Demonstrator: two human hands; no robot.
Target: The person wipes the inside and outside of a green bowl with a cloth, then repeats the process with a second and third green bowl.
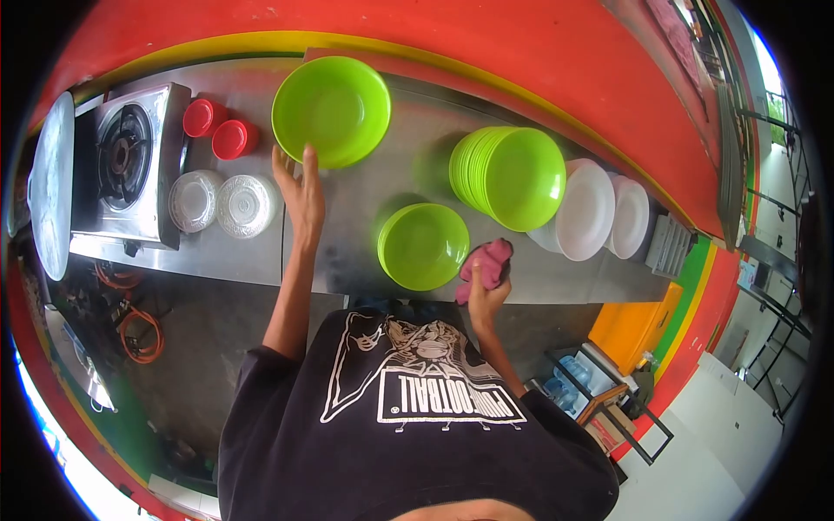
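Observation:
My left hand [301, 195] is at the lower left rim of a bright green bowl [332, 111], thumb over the inner side and the other fingers along the outside. That bowl is near the back edge of the steel counter. In my right hand [488, 300] is a bunched pink cloth [488, 265], gripped close to the counter's front edge. Just left of the cloth sits another green bowl [423, 247]. Farther back to the right, a leaning stack of green bowls [524, 180] shows several nested rims.
White bowls [584, 210] stand right of the green stack. At left are red bowls [233, 139], clear glass dishes [247, 206] and a gas stove [129, 161]. A red wall [486, 35] runs behind the steel counter [347, 234]. An orange container [634, 330] is at lower right.

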